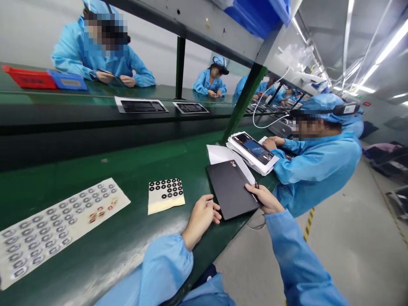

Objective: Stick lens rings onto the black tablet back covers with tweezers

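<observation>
A flat black panel (pixel 234 189) with a small round opening and a red mark near its far edge lies before me at the bench's front edge. My right hand (pixel 264 199) grips its right side, thumb on top and the other fingers mostly hidden. Something thin and dark (pixel 256 192), perhaps a slim tool, shows by that thumb. Just off the panel's left edge is my left hand (pixel 204 214), its fingers loosely bent and apart, holding nothing. A small sheet of black ring stickers (pixel 166 194) lies left of it, partly used.
A long sheet of ringed stickers (pixel 57 229) covers the bench's left side. White sheets (pixel 219 155) and a stacked device (pixel 253 148) lie beyond the panel. A co-worker (pixel 321 157) sits at right; a green post (pixel 244 102) rises behind. Red (pixel 30 78) and blue (pixel 68 80) bins stand across.
</observation>
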A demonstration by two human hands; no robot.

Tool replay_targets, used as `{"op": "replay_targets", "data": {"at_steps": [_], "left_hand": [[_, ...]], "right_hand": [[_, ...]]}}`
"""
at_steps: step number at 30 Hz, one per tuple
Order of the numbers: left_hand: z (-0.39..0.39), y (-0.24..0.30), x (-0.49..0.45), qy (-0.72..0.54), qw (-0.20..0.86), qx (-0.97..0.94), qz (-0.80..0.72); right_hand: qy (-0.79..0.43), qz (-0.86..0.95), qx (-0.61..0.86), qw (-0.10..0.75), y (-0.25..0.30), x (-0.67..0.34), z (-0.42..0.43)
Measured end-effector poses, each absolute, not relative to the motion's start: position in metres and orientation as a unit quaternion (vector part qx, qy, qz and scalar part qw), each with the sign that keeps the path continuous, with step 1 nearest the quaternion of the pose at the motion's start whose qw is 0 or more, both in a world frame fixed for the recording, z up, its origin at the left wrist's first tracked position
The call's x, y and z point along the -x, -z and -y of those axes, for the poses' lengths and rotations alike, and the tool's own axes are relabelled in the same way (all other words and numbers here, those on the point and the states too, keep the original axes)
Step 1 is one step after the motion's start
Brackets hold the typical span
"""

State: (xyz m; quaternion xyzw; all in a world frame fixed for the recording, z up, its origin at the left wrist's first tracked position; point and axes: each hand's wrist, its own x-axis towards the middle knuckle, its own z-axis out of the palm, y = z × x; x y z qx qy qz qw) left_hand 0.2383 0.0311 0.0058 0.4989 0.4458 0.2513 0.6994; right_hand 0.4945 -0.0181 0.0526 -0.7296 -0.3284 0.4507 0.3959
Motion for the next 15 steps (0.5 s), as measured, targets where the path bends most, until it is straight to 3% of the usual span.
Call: {"op": "replay_targets", "data": {"at_steps": [3, 8, 15], "left_hand": [[-0.048, -0.007, -0.238, -0.236, 0.674, -0.535, -0.452], [-0.088, -0.022, -0.286, -0.196, 0.650, -0.562, -0.473], [-0.091, -0.029, -0.292, -0.176, 0.640, -0.581, -0.471]], "right_hand": [[-0.465, 0.312, 0.710, 0.428, -0.060, -0.501, 0.042], [-0.418, 0.247, 0.677, 0.553, -0.079, -0.524, 0.044], [-0.410, 0.279, 0.684, 0.535, -0.089, -0.525, 0.001]]}}
